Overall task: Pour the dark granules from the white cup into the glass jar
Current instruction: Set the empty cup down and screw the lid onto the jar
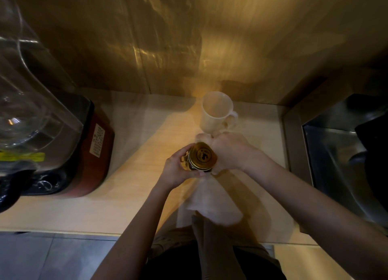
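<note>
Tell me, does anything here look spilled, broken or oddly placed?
Nothing stands out. The white cup stands upright on the counter, no granules lie spilled, and both hands, left hand and right hand, hold the glass jar, its gold lid on.

Things on the desk (130, 195)

The jar (202, 156) sits in the middle, between the left hand (178, 168) and right hand (231, 151). The cup (216, 111) stands just behind it. The blender (52, 132) is far left, the sink (340, 153) far right.
</note>
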`<state>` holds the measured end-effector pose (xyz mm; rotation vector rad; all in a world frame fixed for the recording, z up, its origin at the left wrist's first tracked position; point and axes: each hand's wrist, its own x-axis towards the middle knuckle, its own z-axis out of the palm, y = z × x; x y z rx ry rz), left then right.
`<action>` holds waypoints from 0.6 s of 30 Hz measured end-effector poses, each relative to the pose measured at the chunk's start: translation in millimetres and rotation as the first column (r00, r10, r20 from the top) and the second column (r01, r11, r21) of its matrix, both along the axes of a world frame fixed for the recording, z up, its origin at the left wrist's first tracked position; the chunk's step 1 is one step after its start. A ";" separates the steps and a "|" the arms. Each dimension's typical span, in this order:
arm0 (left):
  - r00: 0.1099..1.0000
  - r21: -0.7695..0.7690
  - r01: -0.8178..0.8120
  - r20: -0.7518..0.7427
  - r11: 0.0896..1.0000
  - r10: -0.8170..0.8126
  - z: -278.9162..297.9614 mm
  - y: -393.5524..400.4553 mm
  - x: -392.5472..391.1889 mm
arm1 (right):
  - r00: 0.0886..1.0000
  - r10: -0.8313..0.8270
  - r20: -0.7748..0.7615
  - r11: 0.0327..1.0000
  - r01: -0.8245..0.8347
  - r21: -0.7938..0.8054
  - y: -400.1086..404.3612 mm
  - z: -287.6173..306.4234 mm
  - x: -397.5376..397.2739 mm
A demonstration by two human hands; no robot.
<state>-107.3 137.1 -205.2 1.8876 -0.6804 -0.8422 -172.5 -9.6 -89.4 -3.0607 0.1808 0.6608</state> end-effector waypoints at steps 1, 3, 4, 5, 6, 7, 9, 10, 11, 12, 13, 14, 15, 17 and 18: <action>1.000 0.004 -0.003 0.005 1.000 0.003 1.0 0.0 -0.4 | 0.999 0.031 -0.027 0.999 -0.030 0.024 0.9 -4.5 -0.7; 1.000 0.008 -0.006 0.014 1.000 0.005 1.2 -0.1 -0.2 | 0.998 0.069 0.004 0.997 -0.069 0.018 3.2 -13.4 -2.5; 1.000 0.008 -0.001 0.017 1.000 0.001 1.2 0.0 0.1 | 0.996 0.068 0.049 0.998 -0.069 0.004 2.9 -15.6 -2.9; 1.000 0.009 0.004 0.020 1.000 -0.004 1.1 0.0 0.4 | 0.994 0.071 0.089 0.997 -0.069 -0.021 1.9 -15.9 -3.1; 1.000 0.008 0.007 0.023 1.000 -0.007 1.0 -0.1 0.9 | 0.991 0.077 0.108 0.996 -0.073 -0.043 0.3 -15.9 -3.4; 1.000 0.007 0.010 0.029 1.000 -0.011 0.8 -0.2 1.6 | 0.990 0.079 0.117 0.996 -0.074 -0.042 -2.0 -16.9 -4.5; 0.999 0.005 0.016 0.047 1.000 -0.016 1.3 -0.8 1.8 | 0.989 0.083 0.126 0.996 -0.088 0.033 -5.8 -20.6 -6.6; 0.998 0.005 0.013 0.055 1.000 -0.014 1.7 -1.0 1.4 | 0.989 0.079 0.128 0.992 -0.091 0.091 -7.4 -23.8 -7.9; 0.998 0.001 0.006 0.062 1.000 -0.006 1.8 -1.0 0.6 | 0.989 0.060 0.137 0.985 -0.081 0.154 -8.2 -27.6 -9.5; 0.998 -0.006 -0.006 0.067 1.000 0.006 1.4 -0.9 -0.5 | 0.989 0.023 0.147 0.976 -0.054 0.211 -8.9 -31.9 -11.4; 0.997 -0.014 -0.020 0.074 1.000 0.021 0.8 -0.6 -2.0 | 0.987 -0.023 0.159 0.968 -0.018 0.252 -9.2 -35.6 -13.5; 0.996 -0.020 -0.037 0.085 0.999 0.038 -0.1 -0.6 -3.7 | 0.983 -0.066 0.173 0.962 0.017 0.274 -9.1 -38.7 -15.7; 0.993 -0.024 -0.050 0.102 0.998 0.052 -0.8 -0.5 -5.7 | 0.977 -0.097 0.188 0.959 0.041 0.279 -8.7 -40.6 -17.8; 0.988 -0.030 -0.072 0.136 0.997 0.075 -0.9 -0.9 -9.6 | 0.968 -0.131 0.215 0.959 0.069 0.277 -7.7 -42.4 -21.3; 0.985 -0.032 -0.083 0.150 0.996 0.087 -0.2 -1.3 -11.4 | 0.963 -0.144 0.226 0.957 0.077 0.279 -7.0 -43.1 -22.2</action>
